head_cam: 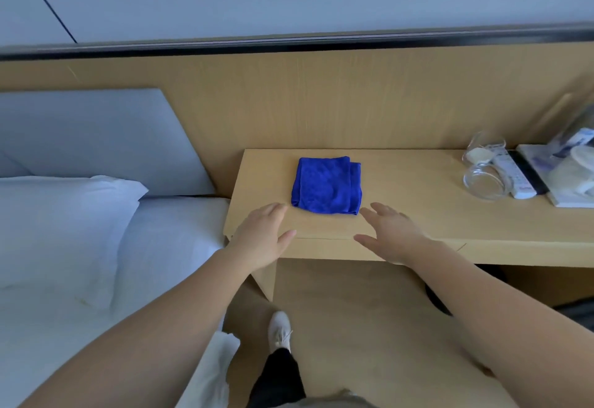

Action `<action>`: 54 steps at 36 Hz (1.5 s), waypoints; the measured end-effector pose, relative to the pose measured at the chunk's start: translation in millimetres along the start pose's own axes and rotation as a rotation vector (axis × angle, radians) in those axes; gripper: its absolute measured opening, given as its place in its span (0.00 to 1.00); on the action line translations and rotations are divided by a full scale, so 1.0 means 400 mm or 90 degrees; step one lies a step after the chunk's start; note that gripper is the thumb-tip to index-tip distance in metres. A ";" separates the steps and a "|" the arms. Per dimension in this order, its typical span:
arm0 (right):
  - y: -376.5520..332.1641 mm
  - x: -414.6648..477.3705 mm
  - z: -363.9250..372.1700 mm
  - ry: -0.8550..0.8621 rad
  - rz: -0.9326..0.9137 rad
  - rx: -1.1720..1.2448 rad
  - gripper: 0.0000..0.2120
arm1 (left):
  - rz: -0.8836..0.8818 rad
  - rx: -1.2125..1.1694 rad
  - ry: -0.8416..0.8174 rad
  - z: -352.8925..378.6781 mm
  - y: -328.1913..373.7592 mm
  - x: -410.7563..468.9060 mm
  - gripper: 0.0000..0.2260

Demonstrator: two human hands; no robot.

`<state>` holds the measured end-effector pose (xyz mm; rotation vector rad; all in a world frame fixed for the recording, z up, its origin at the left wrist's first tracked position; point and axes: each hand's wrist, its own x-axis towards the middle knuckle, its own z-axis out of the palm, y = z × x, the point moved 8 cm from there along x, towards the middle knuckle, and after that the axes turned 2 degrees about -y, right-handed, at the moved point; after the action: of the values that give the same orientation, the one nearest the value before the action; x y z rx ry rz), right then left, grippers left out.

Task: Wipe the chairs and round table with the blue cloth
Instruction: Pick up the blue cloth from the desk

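Observation:
A folded blue cloth (pixel 326 185) lies flat on a light wooden bedside shelf (pixel 401 214). My left hand (pixel 260 237) hovers just below and left of the cloth, fingers apart, holding nothing. Just below and right of the cloth is my right hand (pixel 390 234), also with spread fingers and nothing in it. Neither hand touches the cloth. No chairs or round table are in view.
A bed with a white pillow (pixel 64 221) lies at the left, close against the shelf. Two glasses (pixel 483 179), a remote control (pixel 517 179) and a tray with packets (pixel 569 176) stand at the shelf's right end. My foot (pixel 280 332) is on the wooden floor below.

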<state>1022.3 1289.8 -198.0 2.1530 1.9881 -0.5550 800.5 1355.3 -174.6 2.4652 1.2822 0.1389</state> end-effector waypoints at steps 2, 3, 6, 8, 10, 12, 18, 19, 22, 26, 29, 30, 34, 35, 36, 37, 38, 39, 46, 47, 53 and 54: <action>0.006 0.037 0.001 -0.004 0.008 -0.002 0.31 | 0.002 0.002 -0.006 0.005 -0.020 0.043 0.26; 0.008 0.057 0.001 -0.005 0.014 -0.002 0.31 | 0.005 0.001 -0.009 0.008 -0.030 0.066 0.26; 0.013 0.125 -0.001 -0.009 0.032 -0.002 0.31 | 0.033 0.004 -0.016 0.014 -0.056 0.142 0.25; 0.015 0.168 -0.002 -0.019 0.048 0.007 0.31 | 0.049 0.011 -0.030 0.019 -0.072 0.190 0.24; 0.015 0.213 -0.001 -0.031 0.063 0.011 0.31 | 0.066 0.018 -0.048 0.025 -0.088 0.239 0.24; 0.013 0.257 -0.003 -0.042 0.077 0.011 0.31 | 0.082 0.022 -0.065 0.031 -0.102 0.286 0.25; 0.007 0.356 0.009 -0.073 0.130 0.043 0.32 | 0.132 0.028 -0.128 0.058 -0.135 0.404 0.25; 0.005 0.368 0.014 -0.075 0.135 0.048 0.32 | 0.144 0.034 -0.135 0.064 -0.138 0.422 0.26; -0.005 0.394 0.030 -0.092 0.141 0.054 0.33 | 0.158 0.035 -0.156 0.082 -0.146 0.469 0.26; 0.005 0.424 0.040 -0.106 0.143 0.044 0.34 | 0.183 0.028 -0.165 0.108 -0.136 0.517 0.26; 0.029 0.451 0.045 -0.130 0.130 0.026 0.39 | 0.193 0.028 -0.162 0.123 -0.124 0.555 0.26; 0.035 0.460 0.047 -0.142 0.117 0.006 0.41 | 0.197 0.032 -0.161 0.127 -0.120 0.565 0.26; 0.044 0.482 0.071 -0.188 0.087 -0.022 0.46 | 0.198 0.055 -0.182 0.151 -0.119 0.588 0.27; 0.043 0.484 0.079 -0.197 0.082 -0.018 0.46 | 0.196 0.063 -0.194 0.160 -0.120 0.589 0.28; 0.041 0.487 0.088 -0.202 0.079 -0.010 0.47 | 0.194 0.071 -0.208 0.170 -0.121 0.592 0.28; 0.041 0.490 0.096 -0.203 0.082 0.001 0.47 | 0.192 0.078 -0.223 0.182 -0.123 0.594 0.29; 0.041 0.493 0.103 -0.197 0.090 0.014 0.46 | 0.189 0.083 -0.234 0.191 -0.125 0.596 0.29; 0.042 0.497 0.108 -0.187 0.099 0.028 0.44 | 0.183 0.083 -0.241 0.198 -0.127 0.599 0.29; 0.064 0.520 0.078 -0.078 0.115 0.096 0.14 | 0.170 0.059 -0.225 0.197 -0.122 0.612 0.26; 0.069 0.520 0.068 -0.068 0.110 0.105 0.11 | 0.167 0.055 -0.224 0.194 -0.119 0.615 0.26; 0.079 0.501 -0.033 0.005 0.074 0.193 0.12 | 0.214 0.024 -0.252 0.175 -0.104 0.619 0.29; 0.079 0.495 -0.056 0.020 0.072 0.205 0.13 | 0.229 0.016 -0.266 0.173 -0.101 0.616 0.30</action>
<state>1066.5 1478.1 -255.4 2.4528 1.8847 -0.8806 930.2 1557.1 -272.2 2.5419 0.6683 -0.2909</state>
